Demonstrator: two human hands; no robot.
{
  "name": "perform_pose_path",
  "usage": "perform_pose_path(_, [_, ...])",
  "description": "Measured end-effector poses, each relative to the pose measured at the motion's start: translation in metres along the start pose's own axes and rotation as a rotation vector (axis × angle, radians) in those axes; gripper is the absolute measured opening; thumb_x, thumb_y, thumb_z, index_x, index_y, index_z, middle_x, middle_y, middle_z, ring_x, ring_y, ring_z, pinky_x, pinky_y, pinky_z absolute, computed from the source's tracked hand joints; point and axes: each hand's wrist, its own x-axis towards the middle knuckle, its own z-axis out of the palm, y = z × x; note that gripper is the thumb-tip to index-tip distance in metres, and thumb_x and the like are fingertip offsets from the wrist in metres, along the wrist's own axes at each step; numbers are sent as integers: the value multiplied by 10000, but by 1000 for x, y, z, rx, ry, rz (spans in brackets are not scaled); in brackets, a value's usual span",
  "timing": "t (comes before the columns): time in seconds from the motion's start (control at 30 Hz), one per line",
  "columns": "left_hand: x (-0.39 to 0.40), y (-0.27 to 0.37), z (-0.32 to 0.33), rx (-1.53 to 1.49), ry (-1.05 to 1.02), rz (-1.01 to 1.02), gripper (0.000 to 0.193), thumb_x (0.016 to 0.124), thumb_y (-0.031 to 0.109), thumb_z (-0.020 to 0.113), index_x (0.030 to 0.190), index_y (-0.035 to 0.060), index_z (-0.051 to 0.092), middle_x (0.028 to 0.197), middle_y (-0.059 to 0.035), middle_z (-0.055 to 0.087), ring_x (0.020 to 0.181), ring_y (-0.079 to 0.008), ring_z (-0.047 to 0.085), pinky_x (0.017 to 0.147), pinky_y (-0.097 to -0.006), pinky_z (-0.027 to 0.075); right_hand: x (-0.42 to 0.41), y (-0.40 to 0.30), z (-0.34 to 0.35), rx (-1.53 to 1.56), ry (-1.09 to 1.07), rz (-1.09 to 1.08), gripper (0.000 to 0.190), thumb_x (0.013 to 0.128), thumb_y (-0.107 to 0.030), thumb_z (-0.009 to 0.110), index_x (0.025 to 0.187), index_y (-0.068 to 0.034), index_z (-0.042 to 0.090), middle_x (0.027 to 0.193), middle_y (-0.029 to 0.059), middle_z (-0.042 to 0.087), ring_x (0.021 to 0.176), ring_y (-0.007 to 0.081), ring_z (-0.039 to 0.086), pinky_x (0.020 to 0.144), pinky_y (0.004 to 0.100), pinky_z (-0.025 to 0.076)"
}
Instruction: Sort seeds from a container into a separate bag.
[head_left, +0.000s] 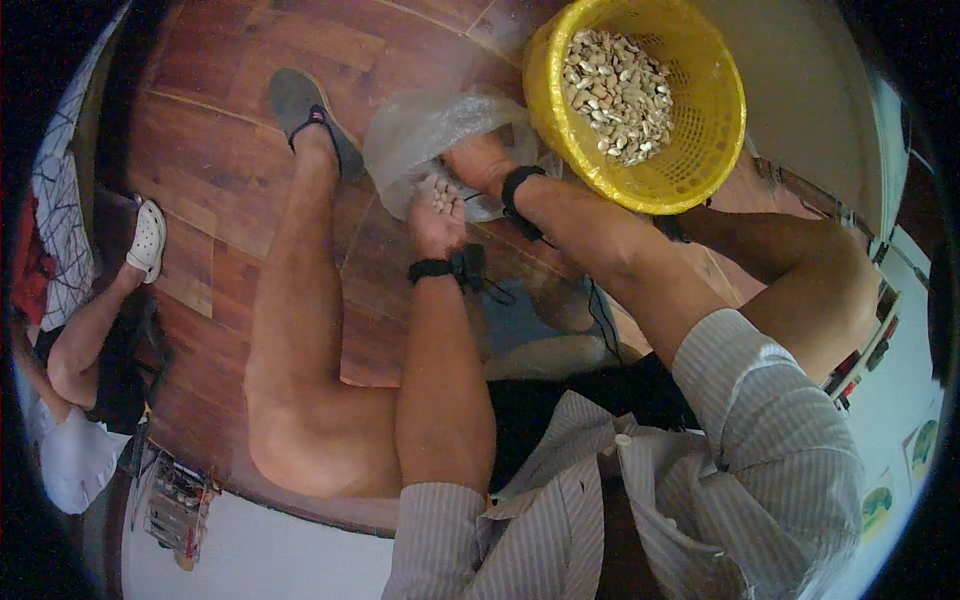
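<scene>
My left hand (437, 217) is turned palm up, with several small pale nut-like pieces (444, 196) lying in the palm and against the fingers. A translucent plastic bag (409, 142) stands open on the floor just beyond it. Into this bag reaches my right hand (480, 161); its fingers are hidden behind the plastic, so what they hold cannot be seen. Up and right of the hands, a yellow plastic basket (709, 161) with perforated walls contains a heap of pale and brown shell-like pieces (619, 97).
My lower legs flank the bag, with a grey shoe (296, 101) on the left foot. Below the hands lies a blue-grey item (517, 319) on the wooden floor (202, 172). Another person (82, 375) sits at far left, wearing a white clog (148, 236).
</scene>
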Motion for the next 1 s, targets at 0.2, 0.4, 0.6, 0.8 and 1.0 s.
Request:
perform_pose_path(0.2, [-10,2,3,-37,-38,46,385,979,293,596,1302,85,576,1189,-17,631,1081,-194,613,931,-339,473,-4,-6,-1,-28,-109,45,296,867,-162,542,1082,-21,689,1111,231,667,1039,410,632,939,497,485])
perform_pose_path(0.4, [-12,9,-6,-228,-140,109,520,974,362,610,1308,-28,529,1274,-104,592,1208,-257,574,1080,-413,474,-5,-11,-12,71,-473,202,422,976,-288,469,1275,-20,600,1344,229,581,1227,396,557,1062,475,424])
perform_pose_path(0.6, [-12,5,4,-196,-163,60,593,972,453,590,1368,20,506,1374,-75,546,1257,-254,551,1075,-411,429,-10,11,-12,89,-120,65,321,909,-158,546,1188,-33,642,1259,242,612,1211,426,554,1040,496,429])
perform_pose_path(0.8, [-6,10,-13,-102,-75,54,677,982,540,534,1446,56,443,1419,-58,523,1271,-242,540,1059,-422,416,-19,-22,-41,281,-94,132,330,867,-117,625,1190,-49,646,1211,215,633,1146,416,589,977,483,470])
perform_pose_path(1.0, [-3,11,-6,223,-183,97,383,1009,409,546,1208,92,626,1120,-29,675,985,-190,644,834,-324,528,-71,-41,-54,259,-221,30,320,817,-88,686,1134,-49,674,1085,216,663,1031,416,636,878,467,520])
